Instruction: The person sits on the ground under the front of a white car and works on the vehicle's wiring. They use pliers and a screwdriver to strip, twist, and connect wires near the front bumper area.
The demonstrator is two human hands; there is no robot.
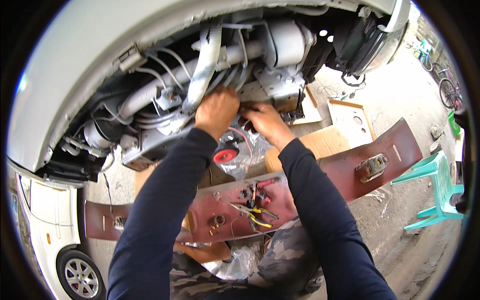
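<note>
My left hand (219, 111) is closed in a fist at the vehicle's open front, beside a silvery corrugated hose (206, 65). My right hand (267, 122) is just right of it, its fingers curled and pressed together under a grey metal frame (275, 85). What either hand grips is hidden by the fingers. Just below them hangs a round red-and-black part (226, 155), with a thin red wire (245, 137) curving near it. Grey pipes and a silver cylinder (286, 42) fill the space above the hands.
A dark red bumper panel (330, 175) lies across in front of me, bearing yellow-handled pliers (257, 215), a tape roll (219, 219) and small parts. Cardboard (320, 145) lies behind it. A green plastic chair (435, 185) stands right; a white car (50, 220) is left.
</note>
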